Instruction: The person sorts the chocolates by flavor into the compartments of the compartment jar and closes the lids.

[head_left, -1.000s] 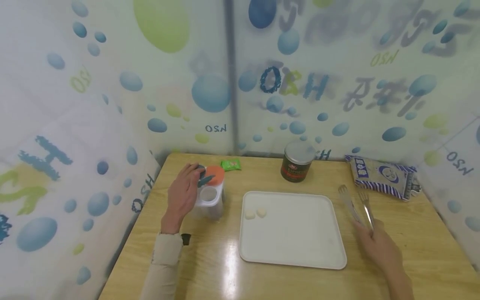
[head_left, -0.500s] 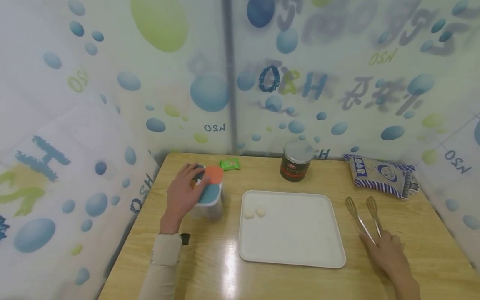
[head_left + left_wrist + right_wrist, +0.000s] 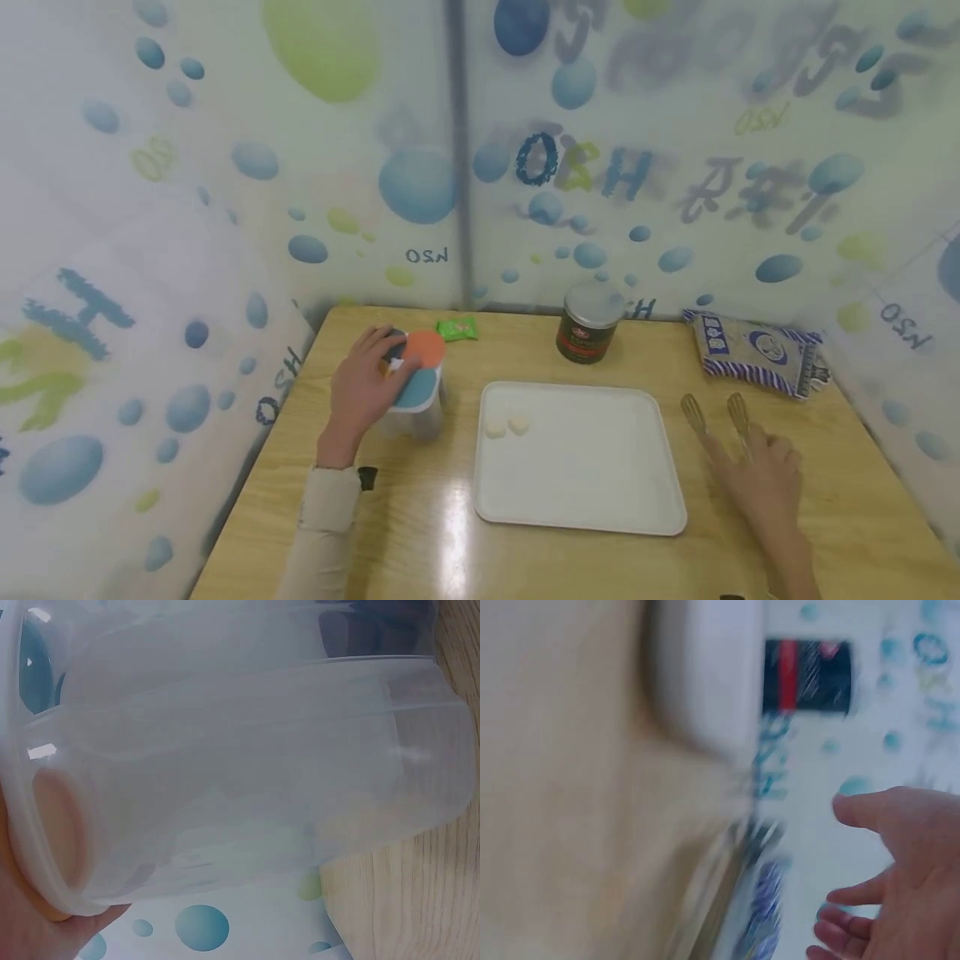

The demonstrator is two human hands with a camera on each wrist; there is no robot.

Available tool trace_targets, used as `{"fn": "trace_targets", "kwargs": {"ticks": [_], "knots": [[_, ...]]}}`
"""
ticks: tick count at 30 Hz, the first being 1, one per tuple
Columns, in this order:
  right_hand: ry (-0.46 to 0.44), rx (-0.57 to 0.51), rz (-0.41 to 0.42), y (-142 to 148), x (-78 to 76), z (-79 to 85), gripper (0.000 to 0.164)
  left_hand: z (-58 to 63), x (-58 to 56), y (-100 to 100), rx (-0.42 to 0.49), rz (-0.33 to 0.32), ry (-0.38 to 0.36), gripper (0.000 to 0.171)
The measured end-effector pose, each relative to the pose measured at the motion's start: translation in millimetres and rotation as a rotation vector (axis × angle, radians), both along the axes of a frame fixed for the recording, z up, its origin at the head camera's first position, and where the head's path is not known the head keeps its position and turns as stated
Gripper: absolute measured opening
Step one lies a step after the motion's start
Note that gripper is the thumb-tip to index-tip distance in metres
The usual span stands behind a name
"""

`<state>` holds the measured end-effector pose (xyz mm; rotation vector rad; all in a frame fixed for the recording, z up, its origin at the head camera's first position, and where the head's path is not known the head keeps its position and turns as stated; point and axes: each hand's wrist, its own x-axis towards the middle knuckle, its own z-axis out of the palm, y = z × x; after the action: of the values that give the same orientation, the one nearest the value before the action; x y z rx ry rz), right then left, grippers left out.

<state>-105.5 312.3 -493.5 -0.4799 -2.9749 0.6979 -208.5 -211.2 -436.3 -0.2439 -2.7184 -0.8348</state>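
My left hand (image 3: pixel 363 385) lies over the top of a clear plastic storage container (image 3: pixel 426 421) with orange, blue and dark lids. Its thumb touches the blue lid (image 3: pixel 415 389), while the other fingers reach across the dark lid (image 3: pixel 396 335). In the left wrist view the translucent container walls (image 3: pixel 225 772) fill the picture. My right hand (image 3: pixel 761 479) hovers around the handle of metal tongs (image 3: pixel 738 410) with slotted heads, lying on the table. In the right wrist view that hand (image 3: pixel 911 877) has spread fingers and is apart from the blurred tongs (image 3: pixel 701 900).
A white tray (image 3: pixel 577 467) bearing two small pale pieces (image 3: pixel 518 425) lies between my hands. Behind it stand a dark can (image 3: pixel 588 333) and a green packet (image 3: pixel 457 328). At the back right lies a blue-and-beige bag (image 3: pixel 757 350). Patterned walls enclose the table.
The blue lid, raised a second ago, now lies down over its compartment. My right hand, which gripped the tongs with their heads close together, has released them, and the heads stand wider apart.
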Motion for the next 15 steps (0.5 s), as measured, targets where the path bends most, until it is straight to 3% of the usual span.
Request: {"fn": "trace_targets", "kwargs": {"ticks": [3, 5, 10, 15], "knots": [[0.154, -0.061, 0.104, -45, -23.0, 18.6, 0.069, 3.1, 1.0, -2, 0.0, 0.016, 0.009, 0.051], [0.196, -0.133, 0.204, -83, -35.6, 27.9, 0.061, 3.6, 1.3, -2, -0.002, 0.017, 0.009, 0.051], [0.323, -0.263, 0.47, -186, -54.2, 30.0, 0.04, 1.7, 1.1, 1, -0.012, 0.003, 0.003, 0.053], [0.559, -0.441, 0.649, -282, -74.9, 35.2, 0.022, -0.2, 0.4, 2, -0.042, 0.008, 0.011, 0.055]]}}
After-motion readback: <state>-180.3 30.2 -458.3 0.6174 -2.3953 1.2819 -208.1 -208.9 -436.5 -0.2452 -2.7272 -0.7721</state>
